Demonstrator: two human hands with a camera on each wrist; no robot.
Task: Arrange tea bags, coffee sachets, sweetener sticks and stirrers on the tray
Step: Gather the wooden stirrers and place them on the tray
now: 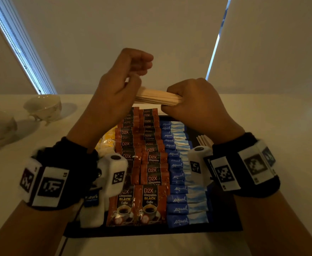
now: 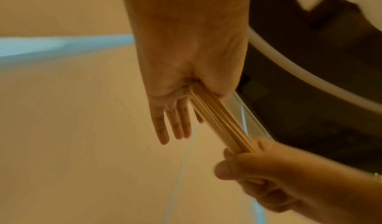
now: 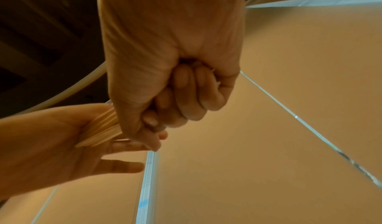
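The bundle of pale wooden stirrers (image 1: pixel 158 97) spans level between the hands: the right hand (image 1: pixel 194 106) is fisted round one end, while the left hand (image 1: pixel 120 85) steadies the other with fingers mostly straight. Its empty slot on the black rectangular tray (image 1: pixel 223 206) lies below, nearer the right hand, beside the blue sweetener sticks (image 1: pixel 181 174).

On the tray (image 1: pixel 225 226), coffee sachets (image 1: pixel 147 163) lie between tea bags (image 1: pixel 106 145) leftward and sweetener sticks (image 1: pixel 181 174) rightward.

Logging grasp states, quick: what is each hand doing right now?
Left hand: fingers straight, palm pressed against one end of the wooden stirrers.
Right hand: fist gripping the bundle's other end.
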